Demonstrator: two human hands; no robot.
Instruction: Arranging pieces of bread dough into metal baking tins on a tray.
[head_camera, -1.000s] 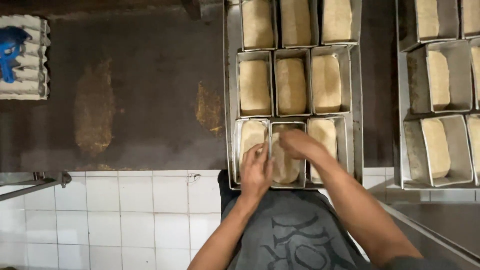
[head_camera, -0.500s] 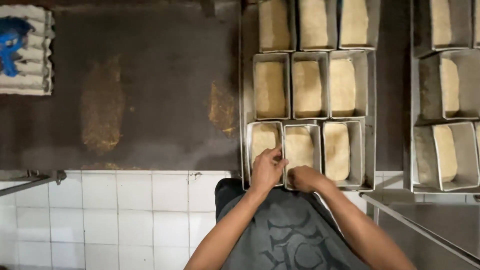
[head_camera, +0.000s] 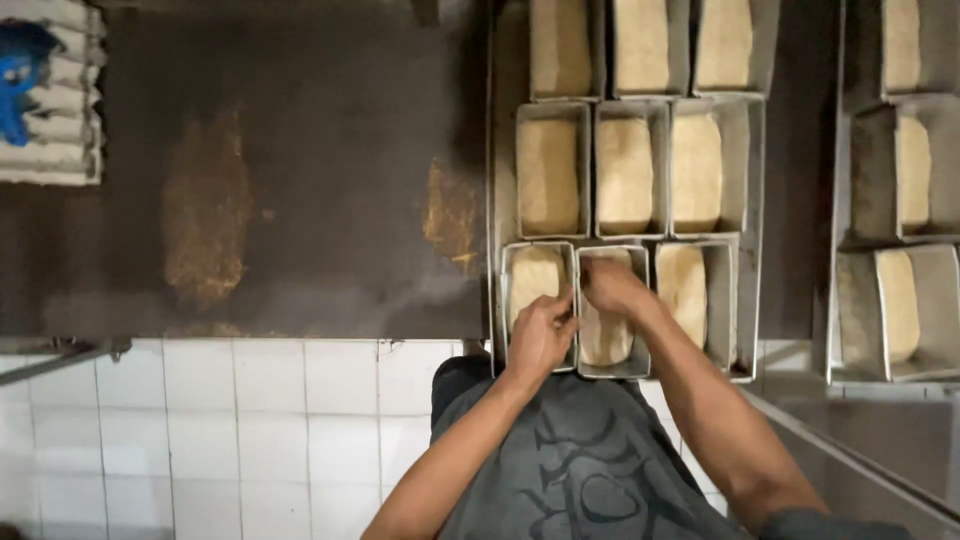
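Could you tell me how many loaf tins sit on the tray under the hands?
9, in three rows of three on the tray. Far row is cut off by the frame; middle row; near row, where both hands cover two tins.

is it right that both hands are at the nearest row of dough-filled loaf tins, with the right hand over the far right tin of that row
Not quite. In the head view the right hand is over the middle tin of the nearest row, not the far right tin. The left hand is at the left tin beside it, and the tins do hold dough.
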